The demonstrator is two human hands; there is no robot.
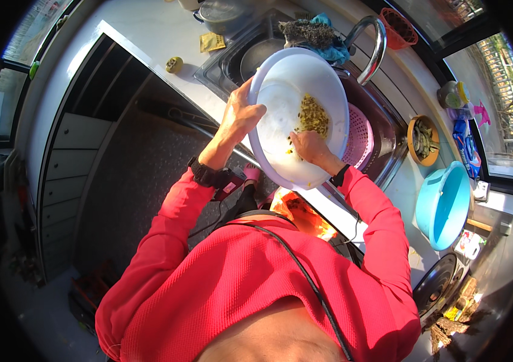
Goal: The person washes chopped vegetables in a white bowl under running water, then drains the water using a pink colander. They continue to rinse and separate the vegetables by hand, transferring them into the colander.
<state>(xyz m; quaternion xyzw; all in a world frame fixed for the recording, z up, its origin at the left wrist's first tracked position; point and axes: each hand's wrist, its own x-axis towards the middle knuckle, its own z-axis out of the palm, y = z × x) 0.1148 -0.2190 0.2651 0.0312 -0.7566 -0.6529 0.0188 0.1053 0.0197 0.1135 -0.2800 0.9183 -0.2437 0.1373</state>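
My left hand [239, 113] grips the left rim of a white plastic basin [279, 97], thumb over the inside of the edge. The basin is tilted above the sink and the counter edge. A heap of small yellow-green chopped bits [314, 115] lies on its far right side. My right hand [311, 148] reaches inside, fingers curled low against the basin just below the heap. A few loose bits show near the fingertips; whether they hold any is hidden. Partly behind the basin, a pink perforated colander [360, 135] sits in the dark sink [385, 122].
A chrome faucet [378, 45] arches over the sink, beside a dark scrubber-like bundle [308, 34] on blue cloth. Rightward stand a bowl of sliced pieces [424, 140] and a turquoise basin [451, 208]. A lit orange bag [301, 215] hangs below the counter edge.
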